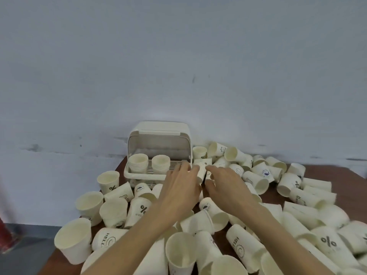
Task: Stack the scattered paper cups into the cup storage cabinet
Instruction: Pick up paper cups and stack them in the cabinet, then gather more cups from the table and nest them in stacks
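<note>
I see both hands reaching forward over the cup pile toward the cup storage cabinet [159,150], which sits at the far edge of the brown surface [347,175] against the wall, its lid raised and its front open toward me. Inside, 2 stacks of cups [149,162] stand upright on the slotted tray, side by side at the left, with the right part of the tray bare.

The left hand [181,187] lies just in front of the cabinet's right front corner, fingers stretched forward and touching a paper cup [202,170] that sits between the 2 hands. The right hand [226,182] is just beside it, fingers loosely curled toward the same cup. The picture is blurred there, so I cannot tell whether either grip is closed round the cup or only resting on it, nor which way its long axis runs.

The relation that matters, as I judge it: the cup lies just right of the cabinet opening, so it must travel left and slightly away from me, and the left hand is nearer the opening.

Scattered cups [256,181] cover the rest of the surface, so most of the task remains.
</note>
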Tool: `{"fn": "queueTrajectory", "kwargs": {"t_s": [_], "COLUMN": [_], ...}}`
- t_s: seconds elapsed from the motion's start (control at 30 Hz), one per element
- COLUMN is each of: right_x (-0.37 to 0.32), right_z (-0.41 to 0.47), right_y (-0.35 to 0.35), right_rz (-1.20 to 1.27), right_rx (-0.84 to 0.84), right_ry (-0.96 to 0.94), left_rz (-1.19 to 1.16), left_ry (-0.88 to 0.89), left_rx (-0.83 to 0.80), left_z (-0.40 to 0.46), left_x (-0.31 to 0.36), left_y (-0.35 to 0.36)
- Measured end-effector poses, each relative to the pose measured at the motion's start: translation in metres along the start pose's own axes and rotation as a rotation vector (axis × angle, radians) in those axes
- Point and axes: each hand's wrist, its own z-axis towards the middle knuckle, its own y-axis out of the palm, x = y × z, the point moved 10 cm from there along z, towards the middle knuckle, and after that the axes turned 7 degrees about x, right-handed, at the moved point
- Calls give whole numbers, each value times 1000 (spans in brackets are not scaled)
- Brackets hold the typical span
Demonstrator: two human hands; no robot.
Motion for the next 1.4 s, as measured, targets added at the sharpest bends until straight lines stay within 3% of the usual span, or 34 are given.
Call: {"fn": "queueTrajectory", "kwargs": {"t_s": [0.5, 0.8, 1.13, 1.4], "right_x": [97, 128, 191, 240], "right_z": [-115, -190, -262, -295], "right_y": [-87, -142, -183, -167], "right_rz": [72, 69, 35, -33], "right_rx": [70, 183, 265, 147], "right_ry": [198, 299, 470, 583], "left_rz": [-256, -447, -568, -498], "left_ry": [-61, -7, 134, 203], "left_rx": [-10, 76, -80, -229], "left_z": [-47, -72, -102, -120], "left_x": [101, 158, 243, 307], "left_y": [0, -14, 18, 71]}}
